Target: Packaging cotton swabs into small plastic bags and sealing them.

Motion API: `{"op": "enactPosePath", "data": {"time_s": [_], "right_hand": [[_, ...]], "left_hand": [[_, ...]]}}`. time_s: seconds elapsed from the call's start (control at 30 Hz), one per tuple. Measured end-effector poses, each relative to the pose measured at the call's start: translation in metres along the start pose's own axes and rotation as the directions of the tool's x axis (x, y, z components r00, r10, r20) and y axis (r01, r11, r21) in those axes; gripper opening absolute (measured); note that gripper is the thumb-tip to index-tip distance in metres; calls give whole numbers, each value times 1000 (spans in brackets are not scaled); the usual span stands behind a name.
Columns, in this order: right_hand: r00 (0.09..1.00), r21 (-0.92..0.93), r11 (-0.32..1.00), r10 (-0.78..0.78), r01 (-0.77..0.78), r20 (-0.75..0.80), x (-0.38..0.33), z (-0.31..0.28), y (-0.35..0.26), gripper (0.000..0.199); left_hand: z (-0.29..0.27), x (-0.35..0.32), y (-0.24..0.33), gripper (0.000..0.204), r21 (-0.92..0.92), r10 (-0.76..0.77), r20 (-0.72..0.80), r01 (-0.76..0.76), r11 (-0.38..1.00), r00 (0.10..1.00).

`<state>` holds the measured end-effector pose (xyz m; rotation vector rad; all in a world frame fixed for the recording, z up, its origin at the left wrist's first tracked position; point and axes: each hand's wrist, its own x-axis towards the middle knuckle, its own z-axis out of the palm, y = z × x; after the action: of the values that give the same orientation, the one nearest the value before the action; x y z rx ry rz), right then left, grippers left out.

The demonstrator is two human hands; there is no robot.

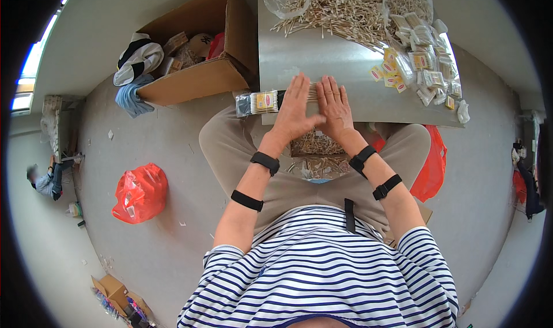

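Observation:
At the near edge of the metal table [288, 57], my left hand [295, 112] and my right hand [335, 106] lie side by side, fingers stretched forward and open. A few cotton swabs [313, 92] show in the gap between them, touched by the fingers; the rest of that bunch is hidden under my hands. Just left of my left hand lies a clear packet of cotton swabs [265, 102] with a yellow label, on a dark strip. Below my wrists, a box of loose cotton swabs [318, 143] sits between my knees.
A big heap of cotton swabs [345, 8] covers the table's far side. Filled packets [429, 57] pile up at right, beside yellow label cards [390, 69]. An open cardboard box [196, 80] stands at left. Red bags [140, 192] lie on the floor; a person [49, 178] sits far left.

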<state>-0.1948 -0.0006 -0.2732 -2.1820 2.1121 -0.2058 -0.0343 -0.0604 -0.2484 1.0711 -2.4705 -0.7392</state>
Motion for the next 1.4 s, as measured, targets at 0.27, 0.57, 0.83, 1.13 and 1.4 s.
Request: {"op": "enactPosePath", "data": {"time_s": [0.27, 0.57, 0.83, 1.13, 1.4], "right_hand": [[999, 55, 997, -51, 50, 9, 2, -11, -9, 124], [998, 4, 1000, -8, 7, 55, 13, -11, -27, 123], [996, -54, 999, 1, 4, 87, 14, -14, -31, 119], [997, -13, 997, -71, 71, 38, 9, -10, -25, 115], [999, -16, 999, -49, 49, 12, 11, -9, -30, 117]], "left_hand": [[20, 33, -20, 49, -789, -267, -263, -48, 612, 927], [26, 32, -2, 59, -872, -334, -207, -19, 489, 920], [25, 32, 0, 63, -926, -398, -187, -26, 376, 898], [26, 32, -7, 58, -950, -430, -215, -85, 302, 877], [33, 32, -5, 56, -960, -433, -226, -126, 248, 872]]}}
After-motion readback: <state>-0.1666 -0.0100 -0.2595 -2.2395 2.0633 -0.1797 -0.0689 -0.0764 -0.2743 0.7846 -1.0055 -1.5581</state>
